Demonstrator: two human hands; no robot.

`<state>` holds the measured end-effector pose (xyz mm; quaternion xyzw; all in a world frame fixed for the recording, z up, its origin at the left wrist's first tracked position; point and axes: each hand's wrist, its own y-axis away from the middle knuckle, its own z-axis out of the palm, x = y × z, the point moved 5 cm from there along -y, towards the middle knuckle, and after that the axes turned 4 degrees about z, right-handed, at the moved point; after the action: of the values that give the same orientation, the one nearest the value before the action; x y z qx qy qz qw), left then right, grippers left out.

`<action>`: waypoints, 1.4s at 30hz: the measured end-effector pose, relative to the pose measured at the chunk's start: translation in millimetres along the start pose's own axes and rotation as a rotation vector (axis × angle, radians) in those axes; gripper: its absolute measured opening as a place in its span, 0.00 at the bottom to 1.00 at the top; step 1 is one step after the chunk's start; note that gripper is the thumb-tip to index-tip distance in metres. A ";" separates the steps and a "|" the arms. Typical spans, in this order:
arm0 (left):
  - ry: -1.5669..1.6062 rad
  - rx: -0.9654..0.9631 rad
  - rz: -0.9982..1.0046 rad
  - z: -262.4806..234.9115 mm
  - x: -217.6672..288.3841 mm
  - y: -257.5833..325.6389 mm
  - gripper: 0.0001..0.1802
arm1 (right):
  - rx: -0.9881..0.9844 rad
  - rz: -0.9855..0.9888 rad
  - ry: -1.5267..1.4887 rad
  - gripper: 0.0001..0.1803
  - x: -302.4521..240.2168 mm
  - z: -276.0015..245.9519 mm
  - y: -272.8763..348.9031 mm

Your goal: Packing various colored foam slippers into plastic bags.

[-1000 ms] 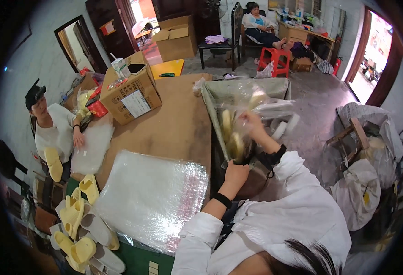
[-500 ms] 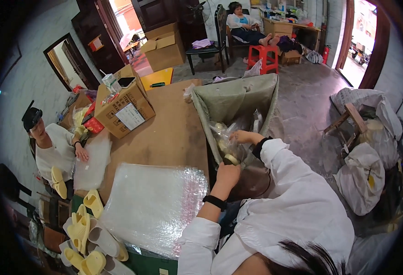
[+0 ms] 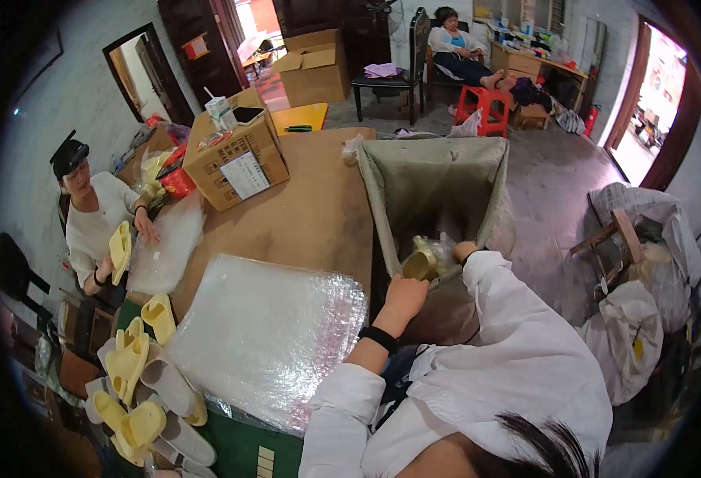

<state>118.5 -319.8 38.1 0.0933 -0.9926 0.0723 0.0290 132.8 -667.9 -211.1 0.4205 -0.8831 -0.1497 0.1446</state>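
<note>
At the near rim of a large fabric-lined bin (image 3: 378, 199), my left hand (image 3: 404, 297) is closed on a yellow slipper (image 3: 420, 263). Clear plastic bag film (image 3: 444, 248) bunches beside the slipper, inside the bin's opening. My right hand (image 3: 465, 252) is on the far side of that film; its fingers are partly hidden but look closed on the bag. To the left of my arms, a stack of flat clear bags (image 3: 267, 331) with a pinkish edge lies on the table. Several yellow and grey slippers (image 3: 139, 374) are heaped at the table's lower left.
A cardboard box (image 3: 235, 151) stands on the brown tabletop (image 3: 326, 207). Across the table a co-worker (image 3: 95, 207) holds a yellow slipper over another bag stack (image 3: 167, 247). White sacks (image 3: 625, 342) and a wooden stool (image 3: 613, 243) are at right. Another person sits behind a red stool (image 3: 483, 107).
The yellow slipper and its plastic have come together near the bin's near rim. My right hand has moved right and down. The co-worker has raised a slipper. The view has shifted slightly.
</note>
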 end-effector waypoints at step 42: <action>0.246 0.175 -0.293 -136.1 -21.8 196.3 0.16 | 0.132 -1.091 -0.751 0.09 -271.2 -243.3 337.2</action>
<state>108.7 -104.7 143.9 0.2292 -0.9473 0.1640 0.1521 153.7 -286.7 106.1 0.7344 -0.5413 -0.2835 -0.2955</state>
